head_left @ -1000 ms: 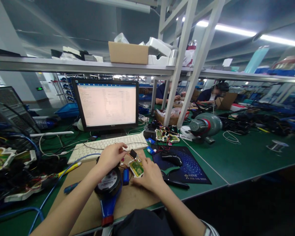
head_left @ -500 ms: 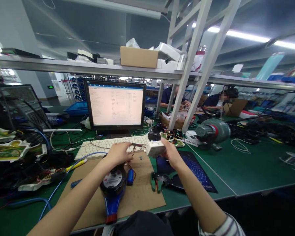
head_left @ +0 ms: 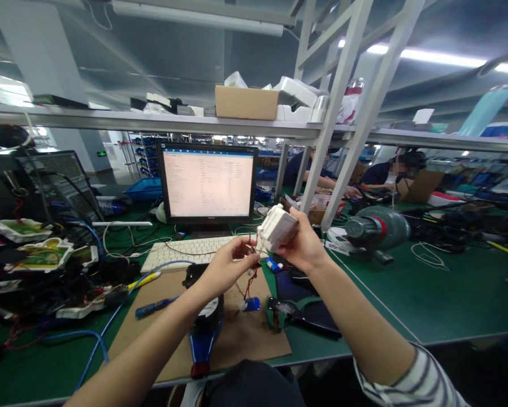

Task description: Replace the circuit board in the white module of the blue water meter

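Observation:
My right hand [head_left: 307,243] grips a white plastic housing [head_left: 277,227], raised above the bench and tilted. Beside it, my left hand [head_left: 230,263] pinches thin red and dark wires [head_left: 252,274] near the housing's left side. These wires run down to a small blue cylindrical battery [head_left: 252,304] over the cardboard sheet [head_left: 232,339]; whether it rests there or hangs, I cannot tell. Below my left forearm lies a blue meter body [head_left: 202,342] with a round black top, partly hidden by the arm. Green-handled pliers [head_left: 274,312] lie to the right of the battery.
A white keyboard [head_left: 177,251] and a lit monitor [head_left: 209,183] stand behind my hands. Open white housings with wiring [head_left: 50,257] crowd the left. A blue-handled screwdriver [head_left: 156,307] and a yellow pen-like tool [head_left: 146,280] lie nearby. At right sits a green motor [head_left: 378,229]. Two people work beyond the shelf frame.
My right hand has turned and raised the white housing. My left hand has moved right from above the meter to the wires by the housing. The blue battery has shifted right.

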